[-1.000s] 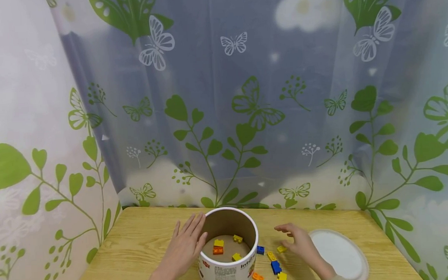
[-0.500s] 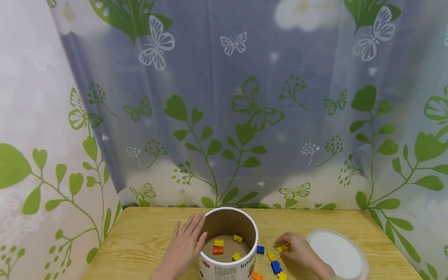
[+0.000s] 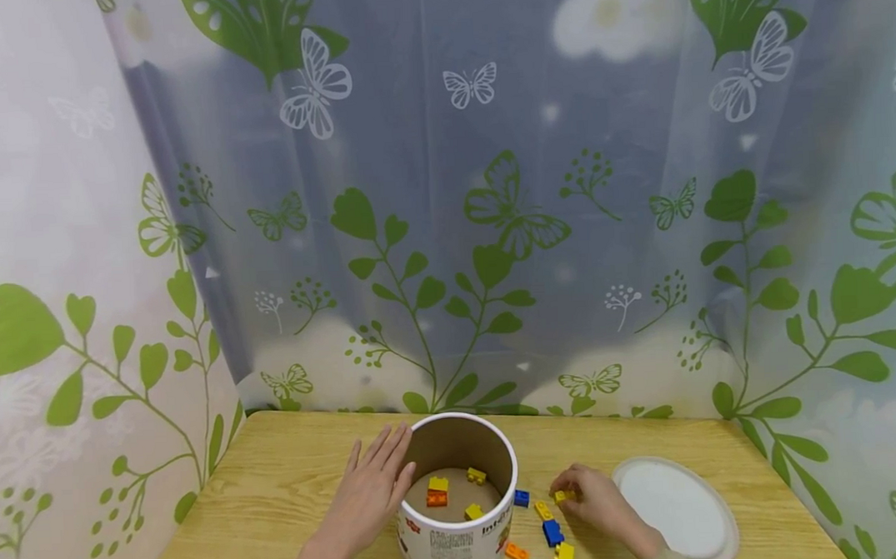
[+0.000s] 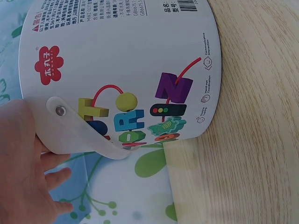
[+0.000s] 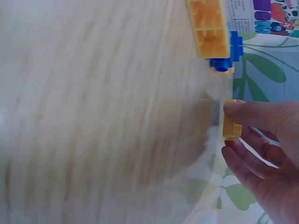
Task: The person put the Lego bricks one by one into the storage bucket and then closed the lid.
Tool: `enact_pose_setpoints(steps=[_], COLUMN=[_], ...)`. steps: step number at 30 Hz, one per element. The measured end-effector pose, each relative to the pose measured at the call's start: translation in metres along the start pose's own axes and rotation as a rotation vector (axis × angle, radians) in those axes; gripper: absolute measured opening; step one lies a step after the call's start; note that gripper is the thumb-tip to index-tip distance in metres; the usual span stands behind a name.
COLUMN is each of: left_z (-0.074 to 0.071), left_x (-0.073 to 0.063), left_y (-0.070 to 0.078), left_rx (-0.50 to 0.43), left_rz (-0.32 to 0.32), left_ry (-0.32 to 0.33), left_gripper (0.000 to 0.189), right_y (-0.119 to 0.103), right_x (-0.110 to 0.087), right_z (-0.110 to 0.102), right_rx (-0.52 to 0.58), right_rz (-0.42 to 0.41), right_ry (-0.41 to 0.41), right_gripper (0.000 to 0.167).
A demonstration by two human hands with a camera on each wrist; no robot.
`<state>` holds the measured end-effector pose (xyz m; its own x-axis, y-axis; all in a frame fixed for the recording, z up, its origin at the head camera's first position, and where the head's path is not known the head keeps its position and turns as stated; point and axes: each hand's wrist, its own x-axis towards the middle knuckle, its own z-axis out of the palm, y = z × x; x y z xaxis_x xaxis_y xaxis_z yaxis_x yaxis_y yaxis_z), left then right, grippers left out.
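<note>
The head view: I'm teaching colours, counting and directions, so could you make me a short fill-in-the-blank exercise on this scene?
1. The right grip pinches a small brick whose colour is ____.
2. Inside the bucket, the visible yellow bricks number ____.
3. In this view, the white lid lies on the table to the ____ of the bucket.

Missing words: yellow; three; right.

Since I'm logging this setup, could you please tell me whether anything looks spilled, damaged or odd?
Nothing stands out: the bucket is upright, the lid lies on the table, loose bricks lie nearby, and the right hand pinches a yellow brick.
</note>
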<state>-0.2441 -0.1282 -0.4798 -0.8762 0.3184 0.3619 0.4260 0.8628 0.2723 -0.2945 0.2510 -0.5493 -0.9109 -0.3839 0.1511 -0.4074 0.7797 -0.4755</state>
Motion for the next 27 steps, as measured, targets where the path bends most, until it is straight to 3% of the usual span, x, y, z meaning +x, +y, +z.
enact_pose_setpoints(steps=[6, 27], left_z=[0.0, -0.003], left_x=[0.0, 0.0], left_y=[0.0, 0.002], left_rx=[0.005, -0.014], left_rz=[0.005, 0.006], left_ry=[-0.001, 0.004], left_gripper=[0.054, 0.053], right_y=[-0.006, -0.046], right_x=[0.003, 0.006], right_z=[-0.009, -0.053], right_rx=[0.013, 0.041], right_rz=[-0.006, -0.021], right_ry=[0.075, 0.217], right_gripper=[0.019, 0.023])
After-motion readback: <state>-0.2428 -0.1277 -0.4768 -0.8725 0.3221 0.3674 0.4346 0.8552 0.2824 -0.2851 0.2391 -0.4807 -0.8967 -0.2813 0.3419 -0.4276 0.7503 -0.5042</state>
